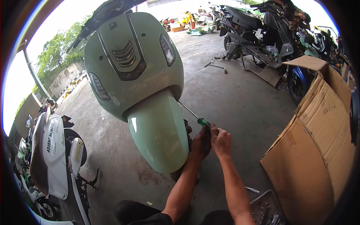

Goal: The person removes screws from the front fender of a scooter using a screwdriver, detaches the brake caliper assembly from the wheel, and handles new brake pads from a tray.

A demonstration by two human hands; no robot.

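Observation:
A pale green scooter front (135, 63) with its green mudguard (157, 135) fills the middle of the view. A screwdriver (195, 116) with a green and black handle points its long shaft up and left, under the front panel beside the mudguard. My right hand (221, 142) is closed around the handle. My left hand (200, 144) sits right beside it, against the handle and close to the front wheel, which is mostly hidden behind the mudguard. Both forearms come up from the lower edge.
A large open cardboard box (318, 150) stands at the right. A white scooter (56, 157) is parked at the left. Dark partly stripped scooters (258, 33) stand at the back right. A metal tray of small parts (266, 210) lies on the concrete floor by my right forearm.

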